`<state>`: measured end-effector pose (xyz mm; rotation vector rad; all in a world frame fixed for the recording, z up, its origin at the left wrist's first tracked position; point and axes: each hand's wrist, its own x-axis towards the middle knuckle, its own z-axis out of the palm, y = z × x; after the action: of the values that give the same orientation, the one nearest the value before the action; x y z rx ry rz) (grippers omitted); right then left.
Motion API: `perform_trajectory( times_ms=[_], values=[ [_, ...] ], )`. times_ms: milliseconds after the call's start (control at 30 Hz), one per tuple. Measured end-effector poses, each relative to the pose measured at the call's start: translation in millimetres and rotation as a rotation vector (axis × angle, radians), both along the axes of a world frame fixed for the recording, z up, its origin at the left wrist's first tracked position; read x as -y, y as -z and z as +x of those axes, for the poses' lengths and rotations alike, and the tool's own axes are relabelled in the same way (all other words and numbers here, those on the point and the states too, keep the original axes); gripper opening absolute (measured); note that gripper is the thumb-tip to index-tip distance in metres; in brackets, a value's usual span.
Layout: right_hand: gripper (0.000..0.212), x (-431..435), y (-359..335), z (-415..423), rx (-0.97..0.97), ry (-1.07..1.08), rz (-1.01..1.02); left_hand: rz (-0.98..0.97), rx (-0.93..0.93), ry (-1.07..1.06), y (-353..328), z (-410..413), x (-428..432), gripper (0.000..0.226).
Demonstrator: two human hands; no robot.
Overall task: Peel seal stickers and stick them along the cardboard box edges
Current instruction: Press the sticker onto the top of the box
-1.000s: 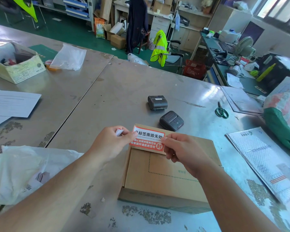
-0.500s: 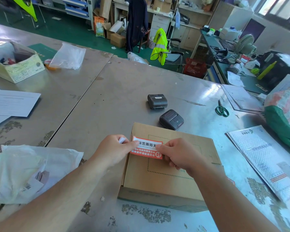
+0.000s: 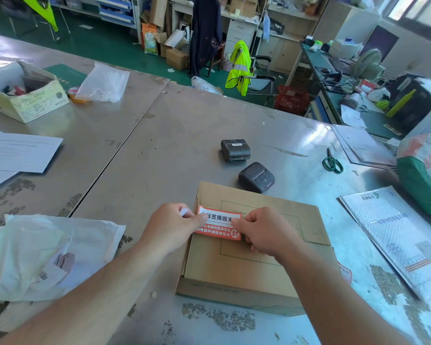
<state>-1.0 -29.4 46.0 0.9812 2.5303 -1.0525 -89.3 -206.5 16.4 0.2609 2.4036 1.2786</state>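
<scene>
1. And down it comes: the seal sticker (image 3: 219, 226), held up and tilted over the far rim of the cardboard box (image 3: 246, 272) a second ago, now lies low across the box top, its left end right at the box's left edge.
2. The left hand (image 3: 169, 230) still pinches the sticker's left end, fingers (image 3: 201, 219) curled tight. A small white scrap (image 3: 184, 211) is tucked in the same hand.
3. The right hand (image 3: 264, 232) still pinches the right end, fingers curled over it, and has travelled down and toward the person with the sticker.
4. The box itself has not budged on the tabletop (image 3: 172, 145), and the two black printers (image 3: 235, 149) sit just beyond it as before.
5. What that means: by my reading the positioning is nearly over and the laying-down is starting. Whether the adhesive has touched the cardboard, I cannot tell.
6. Next call, I'd say, is pressing it flat and wrapping the left end over the edge. A skewed set-down or a crease is the risk.
</scene>
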Motion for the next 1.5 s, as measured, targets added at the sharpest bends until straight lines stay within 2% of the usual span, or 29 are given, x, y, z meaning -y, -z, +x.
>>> perform_trajectory(
  times_ms=[400, 1067, 1400, 1500],
  values=[
    [0.033, -3, 4, -1, 0.008, 0.029, -0.024, -0.049, -0.041, 0.023, 2, 0, -6, 0.037],
    [0.033, 2, 1, -1, 0.043, -0.005, 0.073, -0.125, -0.081, 0.030, 2, 2, -10, 0.033],
    [0.029, 7, 2, 2, 0.030, -0.013, 0.128, -0.188, -0.204, 0.027, 6, 5, -10, 0.039],
    [0.029, 7, 1, 2, 0.035, -0.017, 0.139, -0.189, -0.188, 0.001, 7, 2, -4, 0.044]
  ],
)
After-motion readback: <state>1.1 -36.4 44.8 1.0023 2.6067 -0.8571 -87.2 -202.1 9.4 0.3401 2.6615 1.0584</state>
